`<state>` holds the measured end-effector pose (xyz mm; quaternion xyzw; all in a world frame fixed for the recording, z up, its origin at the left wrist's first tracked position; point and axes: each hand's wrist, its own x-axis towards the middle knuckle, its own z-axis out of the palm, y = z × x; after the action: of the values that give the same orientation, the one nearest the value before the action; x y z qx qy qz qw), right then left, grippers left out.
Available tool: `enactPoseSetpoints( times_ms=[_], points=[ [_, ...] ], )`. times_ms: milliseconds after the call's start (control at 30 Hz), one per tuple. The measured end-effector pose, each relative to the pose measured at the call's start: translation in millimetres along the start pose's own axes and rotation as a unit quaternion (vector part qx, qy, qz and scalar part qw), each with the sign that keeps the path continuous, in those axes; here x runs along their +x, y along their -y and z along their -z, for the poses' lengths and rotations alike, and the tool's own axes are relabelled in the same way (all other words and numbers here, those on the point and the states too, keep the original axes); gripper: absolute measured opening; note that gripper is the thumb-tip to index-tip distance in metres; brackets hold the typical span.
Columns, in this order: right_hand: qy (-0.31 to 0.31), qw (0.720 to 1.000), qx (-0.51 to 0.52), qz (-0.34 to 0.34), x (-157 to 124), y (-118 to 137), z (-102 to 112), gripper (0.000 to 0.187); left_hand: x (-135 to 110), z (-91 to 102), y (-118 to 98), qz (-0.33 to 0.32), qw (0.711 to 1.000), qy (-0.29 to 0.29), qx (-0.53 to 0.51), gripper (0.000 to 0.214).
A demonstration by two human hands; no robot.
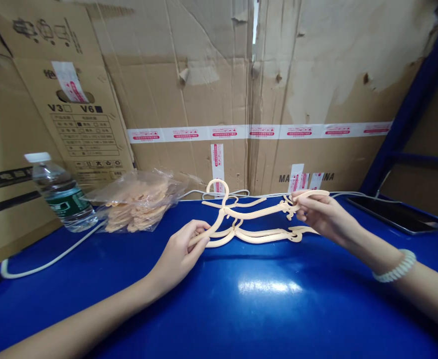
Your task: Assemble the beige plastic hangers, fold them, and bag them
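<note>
1. Held hanger [251, 216]. We find it raised in front of us, above the blue desk [204, 309], hook upward and arms spread between our two hands.
2. Left hand [179, 249]. Our fingers are closed around the hanger's left arm. We judge this a sound anchor; a firm grip here limits twisting.
3. Right hand [320, 204]. Our fingers pinch a curved end piece [318, 192] at the hanger's right end. Whether the piece is joined to the arm or separate, we cannot tell.
4. Handling. We judge the step in hand to be work at that right end. We do best to keep piece and arm in line, and to apply force gently along the arm, since thin curved parts may bend.
5. Other hangers. We note a front hanger [262, 239] below the held one and a rear hanger [251, 203] behind it.
6. Plastic bag [166, 180]. Transparent, at our left; it contains many peach-coloured pieces [140, 219], stacked.
7. Bottle [69, 202]. White-capped and green-labelled, it contains clear liquid and stands beside the bag.
8. Printed carton [80, 114]. Its contents are hidden from us.
</note>
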<state>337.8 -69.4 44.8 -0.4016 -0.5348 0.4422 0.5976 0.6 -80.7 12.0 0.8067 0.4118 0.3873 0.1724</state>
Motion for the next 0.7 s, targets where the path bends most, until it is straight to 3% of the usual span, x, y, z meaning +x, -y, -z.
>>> enactPoseSetpoints(
  times_ms=[100, 200, 300, 433, 567, 700],
  points=[
    [0.047, 0.997, -0.060, -0.008, 8, 11, 24, 0.027, 2, 5.6, -1, -0.036, 0.998, -0.008, 0.045, 0.012],
    [0.133, 0.975, -0.173, -0.036, 13, 23, 48, 0.027, 3, 10.1, 1, -0.107, 0.989, -0.008, 0.099, 0.013],
    [0.211, 0.934, -0.286, -0.039, 16, 30, 62, 0.026, 4, 11.6, 4, -0.161, 0.977, 0.027, 0.136, 0.014],
    [0.315, 0.859, -0.401, -0.051, 18, 26, 62, 0.027, 6, 12.5, 6, -0.174, 0.967, 0.087, 0.167, 0.007],
    [0.334, 0.805, -0.489, -0.026, 20, 12, 59, 0.030, 6, 14.9, 8, -0.162, 0.957, 0.128, 0.202, 0.005],
    [0.323, 0.783, -0.531, -0.033, 20, 5, 58, 0.033, 5, 17.4, 9, -0.165, 0.950, 0.139, 0.224, 0.008]
  ],
)
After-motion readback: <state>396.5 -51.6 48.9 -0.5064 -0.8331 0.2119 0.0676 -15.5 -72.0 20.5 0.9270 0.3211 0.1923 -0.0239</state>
